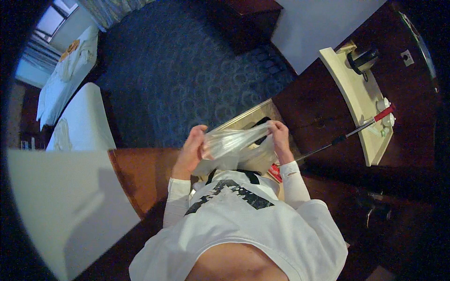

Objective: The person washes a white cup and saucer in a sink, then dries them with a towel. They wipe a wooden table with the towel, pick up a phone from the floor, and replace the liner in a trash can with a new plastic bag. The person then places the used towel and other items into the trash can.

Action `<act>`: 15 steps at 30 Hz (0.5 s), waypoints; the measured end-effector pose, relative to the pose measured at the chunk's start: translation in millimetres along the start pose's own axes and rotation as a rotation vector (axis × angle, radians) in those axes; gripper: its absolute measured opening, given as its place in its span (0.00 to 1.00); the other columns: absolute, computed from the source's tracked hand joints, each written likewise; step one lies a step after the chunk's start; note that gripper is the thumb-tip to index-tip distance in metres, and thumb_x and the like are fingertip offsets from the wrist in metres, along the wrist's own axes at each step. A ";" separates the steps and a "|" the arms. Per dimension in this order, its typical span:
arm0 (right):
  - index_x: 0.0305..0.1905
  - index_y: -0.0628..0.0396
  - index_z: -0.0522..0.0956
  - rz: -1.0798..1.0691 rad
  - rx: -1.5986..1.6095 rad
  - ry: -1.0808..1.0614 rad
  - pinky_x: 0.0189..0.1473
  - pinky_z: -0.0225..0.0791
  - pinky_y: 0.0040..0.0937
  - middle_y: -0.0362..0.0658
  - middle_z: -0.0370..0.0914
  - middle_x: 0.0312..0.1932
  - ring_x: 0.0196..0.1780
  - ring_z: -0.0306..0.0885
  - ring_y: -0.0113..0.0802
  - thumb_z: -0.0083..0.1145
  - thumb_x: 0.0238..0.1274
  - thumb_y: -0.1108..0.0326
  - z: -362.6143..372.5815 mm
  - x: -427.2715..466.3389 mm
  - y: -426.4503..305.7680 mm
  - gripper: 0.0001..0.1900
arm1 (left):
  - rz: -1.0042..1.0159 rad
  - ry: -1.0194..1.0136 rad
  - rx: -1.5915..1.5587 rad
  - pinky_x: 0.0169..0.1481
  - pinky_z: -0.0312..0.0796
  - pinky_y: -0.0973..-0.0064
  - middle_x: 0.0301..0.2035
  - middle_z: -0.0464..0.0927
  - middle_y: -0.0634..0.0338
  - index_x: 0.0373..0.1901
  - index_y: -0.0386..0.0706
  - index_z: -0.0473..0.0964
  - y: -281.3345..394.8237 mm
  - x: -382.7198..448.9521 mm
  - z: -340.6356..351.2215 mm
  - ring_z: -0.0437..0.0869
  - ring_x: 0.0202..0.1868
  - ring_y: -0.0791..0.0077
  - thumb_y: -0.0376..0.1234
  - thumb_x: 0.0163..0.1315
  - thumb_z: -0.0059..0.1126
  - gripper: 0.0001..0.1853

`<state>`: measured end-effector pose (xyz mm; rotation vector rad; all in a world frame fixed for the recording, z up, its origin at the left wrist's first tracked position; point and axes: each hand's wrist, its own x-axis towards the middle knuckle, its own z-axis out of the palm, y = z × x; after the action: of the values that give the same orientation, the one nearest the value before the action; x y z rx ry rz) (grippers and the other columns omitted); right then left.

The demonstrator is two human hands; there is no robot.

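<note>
A translucent white plastic bag is stretched between my two hands. My left hand grips its left side, the thumb pointing up. At the other end my right hand pinches the bag's gathered edge. The bag hangs in front of my white shirt, and its lower part is loose. Behind it lies a black object, mostly covered by the bag, on a light stone-like surface. A red-and-white item shows beside my right wrist, partly hidden by the sleeve.
At right, a cream shelf holds an electric kettle and white cups. A long rod with a red handle leans across it. Patterned carpet lies ahead. White-covered beds stand at left, past a pale wall.
</note>
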<state>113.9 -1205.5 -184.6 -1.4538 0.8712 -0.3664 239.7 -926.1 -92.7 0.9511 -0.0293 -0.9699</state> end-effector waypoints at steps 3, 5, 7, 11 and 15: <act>0.36 0.59 0.75 0.163 0.445 0.011 0.34 0.66 0.26 0.40 0.74 0.28 0.32 0.71 0.30 0.51 0.55 0.70 -36.0 26.9 -2.5 0.06 | -0.110 -0.311 0.475 0.26 0.68 0.81 0.23 0.72 0.66 0.38 0.42 0.74 15.9 39.1 21.1 0.71 0.23 0.84 0.33 0.55 0.55 0.10; 0.35 0.57 0.75 0.342 0.791 0.080 0.38 0.68 0.30 0.42 0.75 0.29 0.33 0.72 0.33 0.50 0.56 0.63 -66.7 47.0 -3.3 0.09 | -0.190 -0.623 0.884 0.27 0.68 0.80 0.24 0.75 0.65 0.36 0.41 0.77 23.4 75.9 26.2 0.73 0.25 0.83 0.33 0.53 0.57 0.09; 0.33 0.55 0.74 0.317 0.649 0.191 0.38 0.69 0.32 0.42 0.74 0.28 0.34 0.72 0.33 0.47 0.57 0.64 -101.3 55.1 -6.5 0.08 | -0.067 -0.522 1.096 0.32 0.69 0.78 0.25 0.78 0.62 0.34 0.41 0.80 17.8 107.6 32.3 0.76 0.28 0.79 0.32 0.50 0.58 0.09; 0.35 0.56 0.73 0.246 0.408 0.176 0.36 0.68 0.28 0.41 0.73 0.32 0.35 0.71 0.28 0.46 0.59 0.66 -135.8 55.9 -37.1 0.07 | 0.269 -0.184 1.707 0.35 0.71 0.69 0.28 0.78 0.52 0.37 0.47 0.79 23.1 178.5 33.8 0.78 0.29 0.60 0.34 0.50 0.58 0.12; 0.26 0.52 0.72 0.263 -0.058 -0.332 0.23 0.59 0.19 0.32 0.68 0.18 0.22 0.66 0.19 0.50 0.58 0.62 -145.0 24.0 -47.6 0.09 | 0.483 0.228 1.804 0.36 0.71 0.60 0.31 0.75 0.50 0.50 0.56 0.70 11.6 225.3 28.7 0.78 0.32 0.51 0.37 0.53 0.54 0.20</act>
<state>41.3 -1330.6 -130.3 -1.3816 0.7932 0.0962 370.3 -1102.9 -151.1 2.5079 -1.0296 -0.1370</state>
